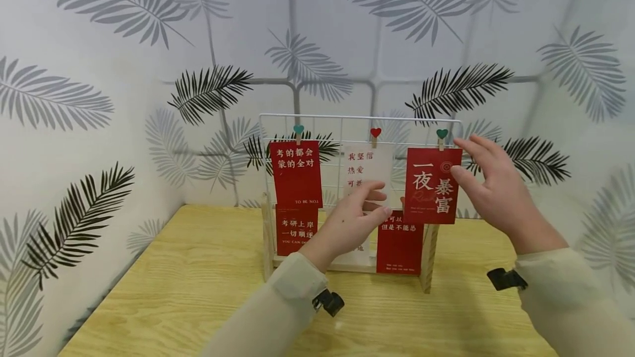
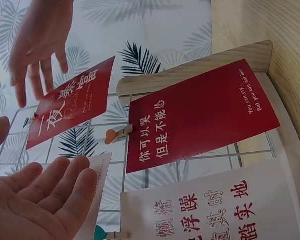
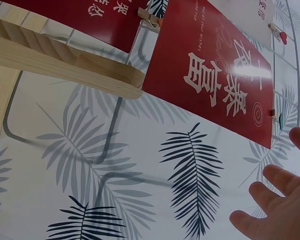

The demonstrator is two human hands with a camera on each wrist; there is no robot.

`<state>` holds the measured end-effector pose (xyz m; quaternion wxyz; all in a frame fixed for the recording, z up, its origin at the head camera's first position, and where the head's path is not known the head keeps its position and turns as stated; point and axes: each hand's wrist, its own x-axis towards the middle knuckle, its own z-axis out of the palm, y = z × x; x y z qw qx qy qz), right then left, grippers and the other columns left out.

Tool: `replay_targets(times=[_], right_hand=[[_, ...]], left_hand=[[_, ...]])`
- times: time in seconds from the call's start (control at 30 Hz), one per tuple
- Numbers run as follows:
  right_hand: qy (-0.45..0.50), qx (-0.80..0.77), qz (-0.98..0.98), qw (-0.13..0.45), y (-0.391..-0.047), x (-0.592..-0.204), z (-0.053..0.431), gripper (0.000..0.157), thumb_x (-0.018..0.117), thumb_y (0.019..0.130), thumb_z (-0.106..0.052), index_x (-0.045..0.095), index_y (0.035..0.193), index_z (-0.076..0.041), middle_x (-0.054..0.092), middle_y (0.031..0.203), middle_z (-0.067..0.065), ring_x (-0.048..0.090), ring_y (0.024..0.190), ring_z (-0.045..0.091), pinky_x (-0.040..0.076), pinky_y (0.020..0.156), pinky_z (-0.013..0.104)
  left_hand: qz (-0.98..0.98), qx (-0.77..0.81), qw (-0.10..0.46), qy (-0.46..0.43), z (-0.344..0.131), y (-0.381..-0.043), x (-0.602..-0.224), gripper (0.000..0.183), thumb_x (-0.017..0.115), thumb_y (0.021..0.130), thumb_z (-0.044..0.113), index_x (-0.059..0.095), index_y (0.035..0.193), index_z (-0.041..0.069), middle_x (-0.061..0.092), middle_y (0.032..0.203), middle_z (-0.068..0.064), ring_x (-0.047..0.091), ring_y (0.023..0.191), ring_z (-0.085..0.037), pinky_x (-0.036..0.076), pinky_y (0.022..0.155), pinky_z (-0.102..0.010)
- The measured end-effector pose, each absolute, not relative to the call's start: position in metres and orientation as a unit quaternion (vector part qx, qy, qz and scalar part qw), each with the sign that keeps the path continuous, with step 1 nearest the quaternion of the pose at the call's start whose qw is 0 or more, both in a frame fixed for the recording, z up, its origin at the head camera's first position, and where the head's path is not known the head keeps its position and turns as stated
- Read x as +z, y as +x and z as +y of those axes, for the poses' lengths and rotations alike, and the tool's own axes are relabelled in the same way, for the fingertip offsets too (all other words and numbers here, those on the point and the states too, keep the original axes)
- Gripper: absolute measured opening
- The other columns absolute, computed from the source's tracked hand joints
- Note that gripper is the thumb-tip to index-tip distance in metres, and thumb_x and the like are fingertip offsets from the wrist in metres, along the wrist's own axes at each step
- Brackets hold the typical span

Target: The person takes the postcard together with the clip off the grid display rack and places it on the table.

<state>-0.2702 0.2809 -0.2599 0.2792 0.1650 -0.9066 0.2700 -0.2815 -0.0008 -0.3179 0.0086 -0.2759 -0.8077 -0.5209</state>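
Note:
A white wire grid rack (image 1: 322, 118) with a wooden stand holds cards on heart-topped clothespins. My right hand (image 1: 493, 186) is beside the upper right red card (image 1: 426, 208), its fingers extended near the green heart clothespin (image 1: 442, 134). Nothing is held in it; in the right wrist view the fingers (image 3: 285, 190) are apart from the card. In front of the upper white card (image 1: 382, 164) my left hand (image 1: 352, 216) hovers with loosely bent fingers and an empty palm. The lower right red card (image 2: 200, 115) hangs by an orange heart clothespin (image 2: 118, 134).
At the left of the rack hang an upper red card (image 1: 297, 180) and a lower red card (image 1: 296, 236). A lower white card (image 2: 205, 200) is at the middle. The rack stands on a wood-grain table (image 1: 198, 280), close to a leaf-patterned wall (image 1: 337, 32).

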Motion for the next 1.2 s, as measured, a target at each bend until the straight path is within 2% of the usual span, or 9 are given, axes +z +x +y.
replay_targets(times=[0.73,1.2], right_hand=[[0.159,0.235,-0.921,0.268,-0.28,-0.239,0.279,0.059,0.05,0.105,-0.04,0.036,0.158,-0.021,0.02,0.166,0.016,0.013,0.149,0.048,0.013,0.108,0.076],[0.143,0.219,-0.927,0.267,-0.288,-0.234,0.269,0.061,0.049,0.104,-0.045,0.037,0.158,-0.019,0.021,0.165,0.016,0.015,0.15,0.045,0.018,0.108,0.076]], left_hand=[[-0.799,-0.542,0.018,-0.26,0.026,-0.295,-0.312,0.052,0.061,0.101,0.037,0.045,0.15,0.028,0.059,0.136,0.005,0.058,0.117,-0.011,0.05,0.099,-0.039],[-0.804,-0.548,0.045,-0.228,0.047,-0.301,-0.306,0.051,0.063,0.101,0.038,0.049,0.147,0.024,0.064,0.129,0.009,0.061,0.11,-0.01,0.053,0.09,-0.034]])
